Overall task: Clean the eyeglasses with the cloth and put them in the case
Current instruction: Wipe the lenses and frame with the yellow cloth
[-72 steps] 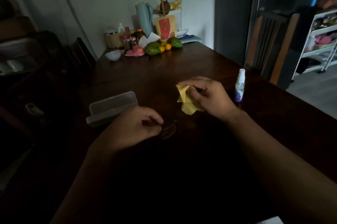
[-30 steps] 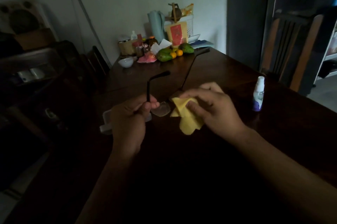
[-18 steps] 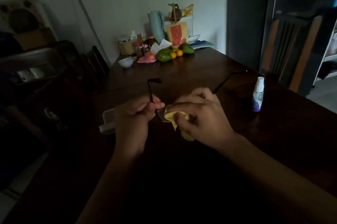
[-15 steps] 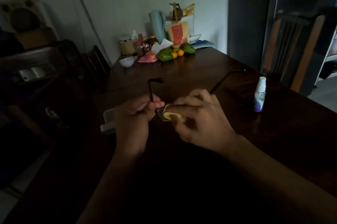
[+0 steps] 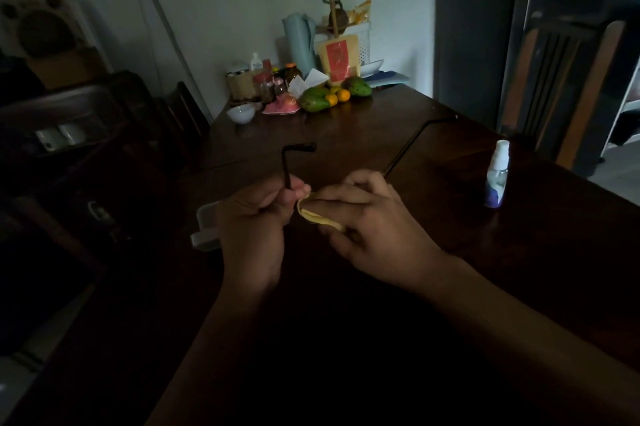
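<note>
The dark-framed eyeglasses [image 5: 286, 162] are held above the dark wooden table [image 5: 381, 134], temples open and pointing away from me. My left hand [image 5: 254, 217] grips the frame near the left hinge. My right hand [image 5: 367, 228] pinches the yellow cloth [image 5: 317, 214] around a lens, which hides the lens. The right temple pokes out past my right fingers. The pale glasses case [image 5: 206, 228] lies on the table behind my left hand, mostly hidden by it.
A small spray bottle [image 5: 497, 176] stands to the right. At the table's far end sit fruit [image 5: 317, 100], jars, a white bowl [image 5: 240, 113] and a blue jug. A chair back [image 5: 561, 79] stands at the right edge.
I lifted the glasses off the table with my left hand and opened the temples. My right hand brought the yellow cloth onto a lens and folded it around it.
</note>
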Demonstrator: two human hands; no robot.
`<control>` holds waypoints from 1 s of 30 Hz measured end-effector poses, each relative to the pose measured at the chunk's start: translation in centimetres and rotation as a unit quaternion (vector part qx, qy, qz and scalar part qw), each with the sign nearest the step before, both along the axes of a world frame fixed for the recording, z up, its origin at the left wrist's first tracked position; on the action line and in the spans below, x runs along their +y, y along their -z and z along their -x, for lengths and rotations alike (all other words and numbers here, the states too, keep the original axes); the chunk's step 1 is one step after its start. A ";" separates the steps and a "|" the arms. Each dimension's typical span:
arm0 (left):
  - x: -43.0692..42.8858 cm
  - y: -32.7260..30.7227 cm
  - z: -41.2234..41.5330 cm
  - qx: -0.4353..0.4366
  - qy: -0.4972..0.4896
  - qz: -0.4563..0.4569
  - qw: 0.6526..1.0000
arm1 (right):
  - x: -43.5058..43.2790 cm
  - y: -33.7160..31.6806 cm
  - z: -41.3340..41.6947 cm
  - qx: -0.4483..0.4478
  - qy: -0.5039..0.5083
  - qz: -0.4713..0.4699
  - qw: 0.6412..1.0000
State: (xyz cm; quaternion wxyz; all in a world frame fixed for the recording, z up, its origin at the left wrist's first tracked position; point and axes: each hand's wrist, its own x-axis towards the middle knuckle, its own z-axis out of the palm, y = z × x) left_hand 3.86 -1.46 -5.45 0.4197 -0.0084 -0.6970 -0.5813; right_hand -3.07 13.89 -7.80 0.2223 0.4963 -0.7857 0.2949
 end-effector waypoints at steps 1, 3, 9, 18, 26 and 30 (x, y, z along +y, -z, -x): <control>-0.1 0.0 0.0 0.001 0.000 -0.002 1.000 | 0.2 0.0 0.1 0.002 -0.008 -0.006 1.000; -0.2 0.1 0.0 0.000 -0.005 -0.008 1.000 | 0.5 -0.2 0.5 0.018 0.011 -0.024 0.999; 0.0 0.4 0.4 0.003 0.003 -0.011 1.000 | 0.5 -0.2 0.6 0.034 0.060 -0.013 0.998; -0.6 0.9 0.6 0.021 0.027 -0.025 0.999 | 0.9 -0.4 0.9 0.037 0.031 -0.011 0.999; -0.9 0.8 0.4 0.023 0.028 -0.033 0.999 | 0.3 -0.2 0.5 0.001 0.001 0.002 1.000; -0.8 0.9 0.3 0.023 0.041 -0.040 0.998 | 0.7 -0.4 0.7 0.031 0.013 -0.016 0.999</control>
